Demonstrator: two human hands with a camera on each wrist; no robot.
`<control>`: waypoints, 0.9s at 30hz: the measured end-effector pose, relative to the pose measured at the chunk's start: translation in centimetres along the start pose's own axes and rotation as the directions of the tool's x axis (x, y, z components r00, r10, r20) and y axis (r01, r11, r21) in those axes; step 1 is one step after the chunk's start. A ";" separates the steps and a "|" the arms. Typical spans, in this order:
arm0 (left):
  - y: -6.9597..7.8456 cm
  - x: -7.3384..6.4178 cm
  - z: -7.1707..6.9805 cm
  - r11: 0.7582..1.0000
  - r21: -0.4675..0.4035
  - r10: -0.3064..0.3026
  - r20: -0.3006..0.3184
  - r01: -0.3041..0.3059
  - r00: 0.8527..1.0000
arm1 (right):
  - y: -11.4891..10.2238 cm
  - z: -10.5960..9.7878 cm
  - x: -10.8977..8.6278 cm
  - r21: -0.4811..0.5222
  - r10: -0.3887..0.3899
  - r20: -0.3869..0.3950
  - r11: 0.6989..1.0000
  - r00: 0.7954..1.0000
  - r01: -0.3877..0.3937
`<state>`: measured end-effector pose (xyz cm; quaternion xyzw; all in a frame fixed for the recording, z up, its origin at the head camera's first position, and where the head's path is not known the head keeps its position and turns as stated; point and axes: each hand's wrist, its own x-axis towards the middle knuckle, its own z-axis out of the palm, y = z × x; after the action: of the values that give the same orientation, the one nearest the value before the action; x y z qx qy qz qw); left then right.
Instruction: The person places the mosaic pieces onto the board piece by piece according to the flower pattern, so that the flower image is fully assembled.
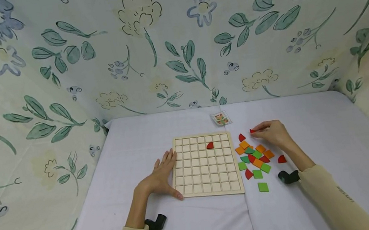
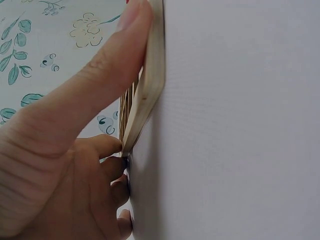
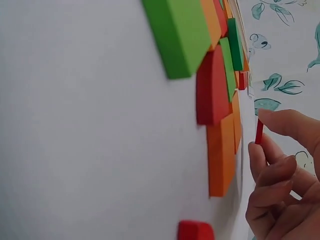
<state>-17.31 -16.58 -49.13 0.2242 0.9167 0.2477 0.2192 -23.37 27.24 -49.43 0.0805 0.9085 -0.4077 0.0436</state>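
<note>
A square wooden grid board [image 1: 197, 184] lies on the white cloth, with one red quarter-circle piece [image 1: 210, 145] in a cell of its upper right part. Spread along the board's left side is my left hand [image 1: 158, 178], its thumb at the near left corner. In the left wrist view, the thumb [image 2: 107, 65] lies against the pale wooden rim [image 2: 150, 85] and the fingertips are at its edge. My right hand [image 1: 272, 134] pinches another red piece [image 3: 259, 131] between thumb and fingers, above the cloth at the far side of the loose pieces.
Several loose green, orange and red pieces [image 1: 257, 163] lie scattered and overlapping right of the board. A single red piece [image 1: 282, 159] lies apart near my right wrist. Behind the board sits a small card with a coloured pattern [image 1: 221, 118]. Flowered fabric [image 1: 176, 54] hangs behind the table.
</note>
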 end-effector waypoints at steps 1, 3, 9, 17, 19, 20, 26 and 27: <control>0.0 0.0 0.0 1.000 0.000 0.001 0.001 -0.001 1.000 | 0.0 0.0 0.0 0.003 -0.002 0.003 1.000 1.000 0.002; 0.0 0.0 0.0 1.000 -0.001 0.002 0.000 -0.002 1.000 | -0.2 0.0 0.0 0.009 -0.007 0.007 1.000 1.000 0.007; -0.1 0.0 0.0 1.000 -0.002 0.003 -0.004 -0.003 1.000 | -1.1 0.6 0.1 0.041 -0.035 0.040 0.999 0.999 0.033; -0.2 0.0 -0.1 1.000 -0.004 0.005 -0.007 -0.005 1.000 | -4.5 2.9 -0.1 0.157 -0.098 0.155 0.985 0.983 0.074; -0.2 0.0 0.0 1.000 0.000 0.008 -0.008 -0.008 1.000 | -5.4 3.8 -0.1 0.179 -0.121 0.180 0.980 0.976 0.088; -0.2 0.0 0.0 1.000 0.001 0.009 -0.006 -0.009 1.000 | -5.9 4.3 -0.2 0.186 -0.128 0.192 0.978 0.973 0.092; -0.3 0.0 0.0 1.000 0.005 0.014 -0.003 -0.014 1.000 | -8.1 7.2 -0.8 0.182 -0.192 0.244 0.972 0.950 0.150; -0.3 0.0 0.0 1.000 0.005 0.014 -0.004 -0.014 1.000 | -8.4 7.6 -0.9 0.180 -0.208 0.248 0.970 0.946 0.166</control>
<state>-17.42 -16.78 -49.30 0.2306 0.9161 0.2474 0.2153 -23.94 15.98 -48.18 -0.0582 0.8631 -0.4873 0.1195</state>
